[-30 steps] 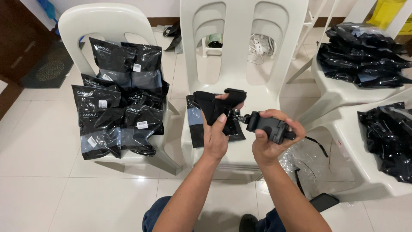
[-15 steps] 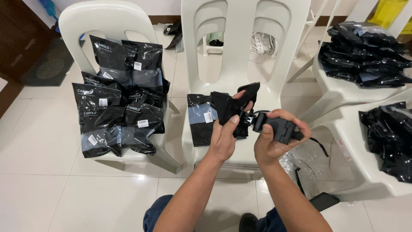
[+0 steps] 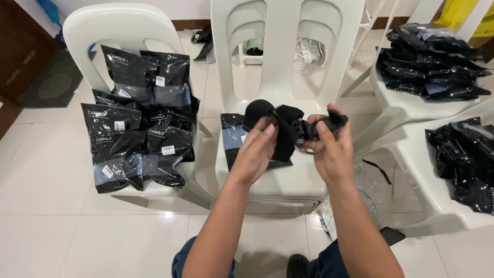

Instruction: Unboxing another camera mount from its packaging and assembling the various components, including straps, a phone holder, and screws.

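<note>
Centre of frame: soft black matt cloth piece with a rounded padded end, no sheen, fabric folds visible; beside it a black hard-plastic clip part, slight dull shine. Beneath, centre: white moulded plastic chair, smooth, semi-gloss. On its seat a flat glossy black plastic pouch with a paper label. Left of frame: stack of glossy black plastic packets, crinkled film, white paper stickers. Upper right: heap of shiny black plastic bags. Floor: pale glazed tiles, smooth, reflective. Lower right: crumpled clear plastic film.
</note>
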